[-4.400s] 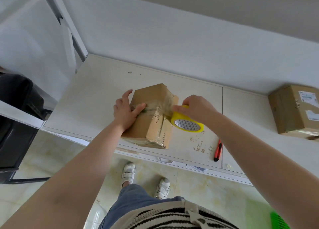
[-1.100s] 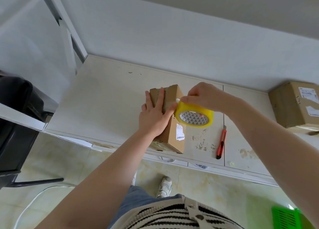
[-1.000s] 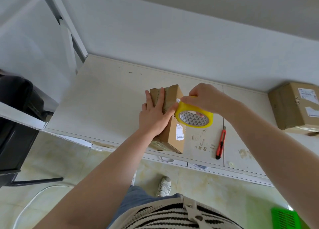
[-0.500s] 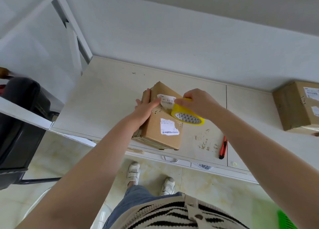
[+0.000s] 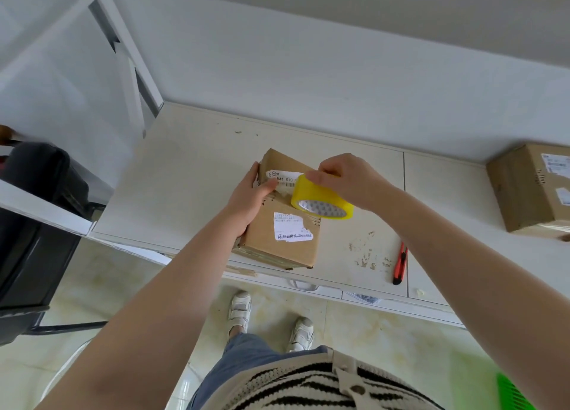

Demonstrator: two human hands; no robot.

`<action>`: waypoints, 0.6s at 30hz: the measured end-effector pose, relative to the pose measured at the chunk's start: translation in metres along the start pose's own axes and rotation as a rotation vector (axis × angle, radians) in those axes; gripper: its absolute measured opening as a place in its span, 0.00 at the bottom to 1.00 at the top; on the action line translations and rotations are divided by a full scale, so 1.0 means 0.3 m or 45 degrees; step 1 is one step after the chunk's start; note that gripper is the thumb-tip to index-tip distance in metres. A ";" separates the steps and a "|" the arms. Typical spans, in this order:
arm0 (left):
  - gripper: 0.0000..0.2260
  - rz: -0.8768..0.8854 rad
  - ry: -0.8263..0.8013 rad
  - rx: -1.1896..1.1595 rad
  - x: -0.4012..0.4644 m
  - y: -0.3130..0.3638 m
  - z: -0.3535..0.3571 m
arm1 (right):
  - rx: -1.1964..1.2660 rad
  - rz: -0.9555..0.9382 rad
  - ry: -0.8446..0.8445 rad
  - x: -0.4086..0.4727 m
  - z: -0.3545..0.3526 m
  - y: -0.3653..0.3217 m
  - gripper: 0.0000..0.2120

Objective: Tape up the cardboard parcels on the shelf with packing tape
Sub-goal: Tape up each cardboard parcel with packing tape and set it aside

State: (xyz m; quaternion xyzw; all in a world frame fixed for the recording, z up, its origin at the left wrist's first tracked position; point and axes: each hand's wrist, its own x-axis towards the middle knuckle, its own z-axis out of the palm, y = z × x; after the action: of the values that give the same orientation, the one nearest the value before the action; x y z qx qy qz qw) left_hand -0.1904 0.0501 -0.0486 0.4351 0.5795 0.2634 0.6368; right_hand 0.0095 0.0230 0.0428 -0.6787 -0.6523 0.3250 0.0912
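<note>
- Nearest to me: my striped top and blue trousers, with my two white shoes on the pale tiled floor.
- A green plastic item shows at the lower right corner; too cropped to identify.
- Shelf: a white surface with scuffs and flecks of residue, its front edge just above my shoes.
- Box: cardboard, sitting at the shelf's front edge, its near corner reaching the lip. Two white labels on its upper face, one near, one far; the far one is partly covered by my hands.
- My left hand grips the box's left side, fingers curled over the far left edge, thumb laid across the top near the far label.
- My right hand holds the yellow tape roll, fingers curled over its top, thumb on the rim nearest the box. The roll is tilted, touching the box's upper right edge, patterned core facing me.
- Whether a strip of tape runs from roll to cardboard, I cannot tell.
- Red cutter: lies on the shelf to the right of the box, well apart from it, by the seam between panels.
- Second box: at the far right against the wall, labelled, partly out of frame.
- Far left: a black chair beside the shelf's white frame.
</note>
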 end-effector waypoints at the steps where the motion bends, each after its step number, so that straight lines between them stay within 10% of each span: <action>1: 0.31 -0.002 0.014 -0.036 -0.002 -0.004 -0.004 | 0.006 0.011 0.000 0.000 -0.008 0.010 0.22; 18: 0.16 0.107 0.087 0.376 -0.017 -0.093 0.009 | -0.057 0.329 -0.084 0.008 0.111 0.211 0.26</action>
State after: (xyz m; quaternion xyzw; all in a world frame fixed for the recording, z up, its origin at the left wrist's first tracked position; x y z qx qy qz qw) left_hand -0.1934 0.0316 -0.0702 0.5385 0.6146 0.2165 0.5343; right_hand 0.0430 0.0070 -0.0184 -0.7478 -0.5693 0.3415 0.0118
